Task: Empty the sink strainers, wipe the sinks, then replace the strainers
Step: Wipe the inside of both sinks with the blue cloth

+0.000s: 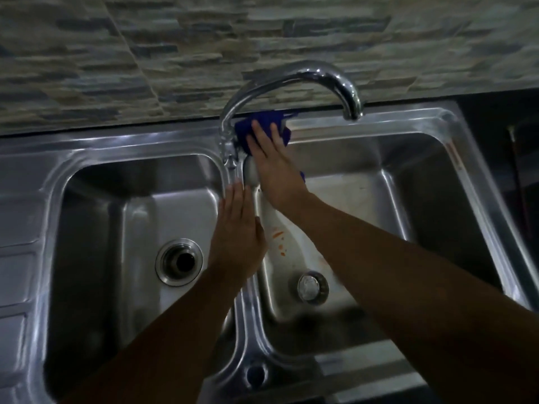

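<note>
Pressing blue cloth (264,116) under flat right hand (274,167) beside chrome tap (291,77); resting open, empty left hand (237,231) on steel divider (248,316). Could push orange scraps (278,235) into round metal strainer (312,287) seated in right basin (423,199).

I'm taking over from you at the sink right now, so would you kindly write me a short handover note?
Left hand: open, flat on the divider between the basins.
Right hand: open, pressing the blue cloth onto the back rim beside the tap.
Left drain: open, no strainer in it, none in view. Right drain: strainer seated.
Done: wiping under way at the rim.
Left: orange marks in the right basin, wipe both basins, refit the left strainer.
</note>
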